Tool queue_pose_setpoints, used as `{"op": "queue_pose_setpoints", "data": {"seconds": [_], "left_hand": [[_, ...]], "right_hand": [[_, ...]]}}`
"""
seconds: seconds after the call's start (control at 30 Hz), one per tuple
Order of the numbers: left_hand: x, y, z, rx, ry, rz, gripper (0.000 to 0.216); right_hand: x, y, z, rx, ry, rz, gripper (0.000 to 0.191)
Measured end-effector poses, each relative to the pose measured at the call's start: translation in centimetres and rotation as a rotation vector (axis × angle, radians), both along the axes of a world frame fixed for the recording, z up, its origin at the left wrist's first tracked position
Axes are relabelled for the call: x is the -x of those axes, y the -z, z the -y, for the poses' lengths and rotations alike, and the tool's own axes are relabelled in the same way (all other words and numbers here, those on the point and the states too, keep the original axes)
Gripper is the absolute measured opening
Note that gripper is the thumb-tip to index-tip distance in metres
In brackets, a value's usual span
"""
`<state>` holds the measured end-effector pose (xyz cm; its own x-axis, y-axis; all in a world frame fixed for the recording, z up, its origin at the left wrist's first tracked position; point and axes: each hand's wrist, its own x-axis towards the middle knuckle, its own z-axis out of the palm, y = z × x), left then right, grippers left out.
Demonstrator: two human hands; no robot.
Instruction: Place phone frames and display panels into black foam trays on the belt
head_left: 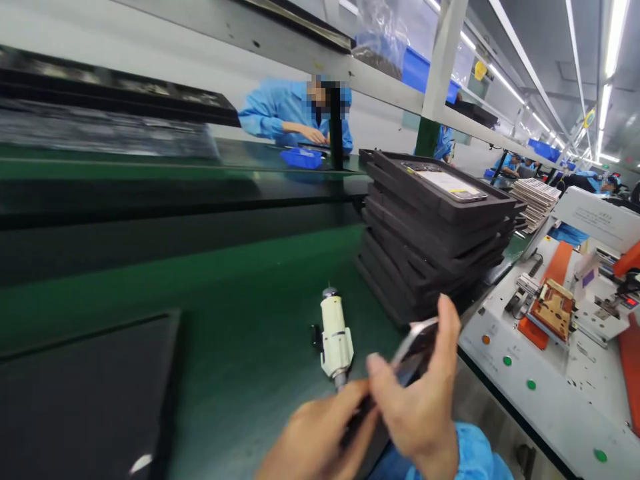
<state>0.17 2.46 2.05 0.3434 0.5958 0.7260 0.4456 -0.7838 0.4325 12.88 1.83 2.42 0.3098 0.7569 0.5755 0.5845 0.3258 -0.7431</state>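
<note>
A thin, flat, phone-like part (414, 348) with a dark face and a pale edge is tilted between my two hands, above the near edge of the bench. My left hand (320, 427) pinches its lower end, thumb on top; motion blurs the fingers. Across the upper part, my right hand (425, 400) grips it by the sides, with the thumb on one and the fingers on the other. Just beyond my left hand lies a cream cylindrical tool (334, 333) with a black lever.
Stacked black foam trays (430, 233) stand behind my right hand, a phone-like panel (445, 180) in the top one. A black tray (85, 400) lies at left. On the right is a white machine (540, 360) with buttons. Across the bench a person (280, 110) works beside a blue bin (301, 158).
</note>
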Motion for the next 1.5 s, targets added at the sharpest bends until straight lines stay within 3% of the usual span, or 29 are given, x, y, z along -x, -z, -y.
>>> {"op": "queue_pose_setpoints", "data": {"seconds": [0.07, 0.17, 0.27, 0.33, 0.47, 0.73, 1.03, 1.17, 1.33, 1.4, 1.5], "left_hand": [[-2.6, 0.2, 0.3, -0.025, 0.101, -0.052, 0.025], [-3.1, 2.1, -0.4, -0.023, 0.185, -0.221, 0.050], [-0.8, 5.4, -2.2, -0.086, 0.110, -0.274, 0.049], [0.8, 7.3, -3.7, -0.133, 0.010, -0.272, 0.042], [2.1, 9.6, -5.6, -0.118, -0.126, -0.289, 0.039], [1.8, 10.4, -5.9, -0.103, -0.129, -0.319, 0.038], [1.7, 9.9, -5.7, -0.094, -0.136, -0.333, 0.037], [1.6, 9.8, -5.7, -0.089, -0.133, -0.308, 0.036], [1.5, 9.8, -5.6, -0.074, -0.110, -0.324, 0.036], [1.4, 9.7, -5.5, -0.058, -0.095, -0.337, 0.036], [1.2, 9.6, -5.3, -0.027, -0.090, -0.346, 0.036]], "right_hand": [[-3.5, -0.5, 0.4, -0.110, 0.160, 0.116, 0.073], [-12.5, -3.1, 0.2, -0.151, 0.403, 0.329, 0.071], [-23.1, -6.2, -1.8, 0.066, 0.678, 0.450, 0.073], [-28.7, -7.4, -3.8, 0.371, 0.821, 0.445, 0.076], [-34.0, -6.9, -7.2, 0.592, 0.890, 0.383, 0.072], [-35.6, -3.1, -8.3, 0.818, 0.906, 0.334, 0.076], [-36.2, 0.5, -9.8, 0.771, 0.985, 0.399, 0.063], [-35.1, 0.5, -9.3, 0.701, 0.955, 0.434, 0.049], [-32.5, 0.4, -3.4, 0.470, 0.809, 0.526, 0.049], [-31.3, 1.9, 0.2, 0.408, 0.796, 0.480, 0.059], [-29.0, 6.0, 4.8, 0.428, 0.765, 0.367, 0.073]]}}
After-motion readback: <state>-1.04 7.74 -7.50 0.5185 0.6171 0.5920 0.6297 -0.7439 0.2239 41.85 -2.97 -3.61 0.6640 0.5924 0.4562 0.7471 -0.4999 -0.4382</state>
